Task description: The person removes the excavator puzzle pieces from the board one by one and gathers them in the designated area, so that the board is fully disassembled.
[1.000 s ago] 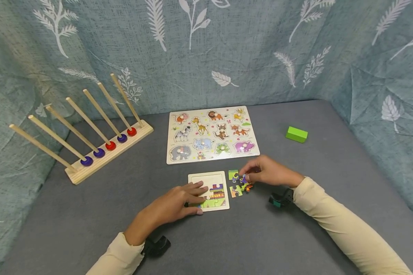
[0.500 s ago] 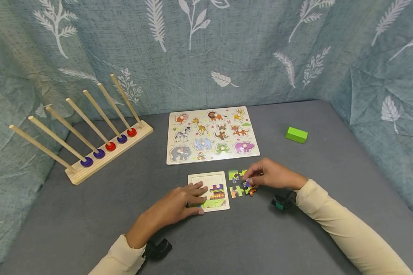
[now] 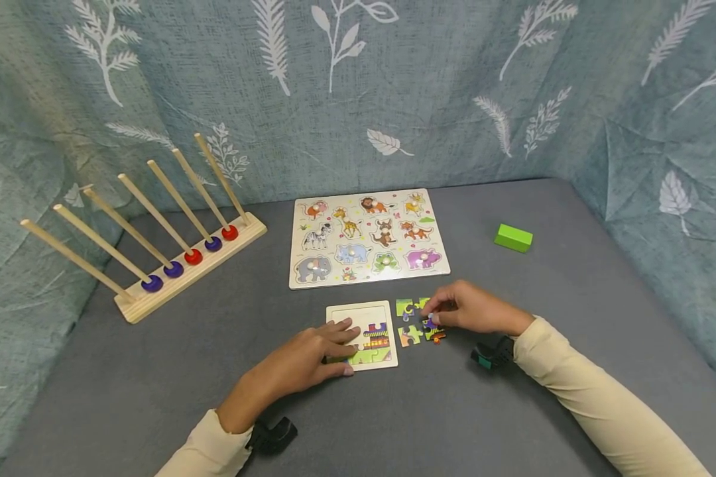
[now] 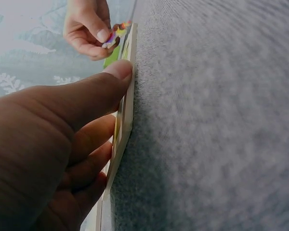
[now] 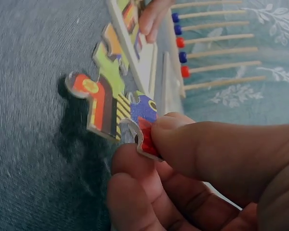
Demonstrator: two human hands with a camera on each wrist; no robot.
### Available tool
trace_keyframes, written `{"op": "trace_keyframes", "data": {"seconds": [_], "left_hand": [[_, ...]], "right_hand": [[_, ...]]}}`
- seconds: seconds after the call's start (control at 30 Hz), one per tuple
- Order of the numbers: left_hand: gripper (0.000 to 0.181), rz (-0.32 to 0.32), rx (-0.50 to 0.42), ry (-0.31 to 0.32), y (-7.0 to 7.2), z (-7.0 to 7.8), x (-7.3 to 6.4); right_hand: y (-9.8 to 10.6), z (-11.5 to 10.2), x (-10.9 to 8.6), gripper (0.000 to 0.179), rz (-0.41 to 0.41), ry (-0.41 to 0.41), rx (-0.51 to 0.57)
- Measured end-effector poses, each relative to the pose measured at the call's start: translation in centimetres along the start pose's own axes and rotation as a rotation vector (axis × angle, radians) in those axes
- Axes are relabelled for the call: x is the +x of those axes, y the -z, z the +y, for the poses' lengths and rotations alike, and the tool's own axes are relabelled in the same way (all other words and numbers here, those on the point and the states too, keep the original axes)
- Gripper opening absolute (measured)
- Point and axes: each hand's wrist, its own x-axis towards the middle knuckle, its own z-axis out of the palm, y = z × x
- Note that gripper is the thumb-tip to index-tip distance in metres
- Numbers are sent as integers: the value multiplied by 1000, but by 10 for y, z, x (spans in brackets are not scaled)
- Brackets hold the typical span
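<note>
My left hand lies with spread fingers over a small wooden puzzle tray, thumb on its near edge. Several joined jigsaw pieces show in the tray's right part; what lies under the palm is hidden. Between thumb and fingertips, my right hand pinches a jigsaw piece with red, purple and black-and-yellow stripes, just right of the tray. Loose jigsaw pieces lie between tray and right hand, among them a green-and-orange one and a green one with purple.
Behind the tray lies a wooden animal peg puzzle. A wooden stand with upright pegs bears red and blue rings at back left. At back right sits a green block. A leaf-patterned cloth hangs behind the grey table.
My right hand has shifted slightly right and towards me, with the striped jigsaw piece turning in its fingers. The left hand stays on the tray.
</note>
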Motion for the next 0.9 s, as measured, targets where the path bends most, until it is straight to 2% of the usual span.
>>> {"op": "trace_keyframes", "data": {"seconds": [0.27,0.53,0.67,0.9], "left_hand": [[38,3,5,2,-2,0,0],[38,3,9,1,-1,0,0],[37,1,36,-2,-1,1,0],[35,-9,86,-8,2,5,2]], "right_hand": [[0,0,0,13,-5,-15,-20],[5,-1,1,12,-6,-18,-141],[7,1,2,13,-6,-1,-187],[11,-2,2,14,-31,-8,-190]]}}
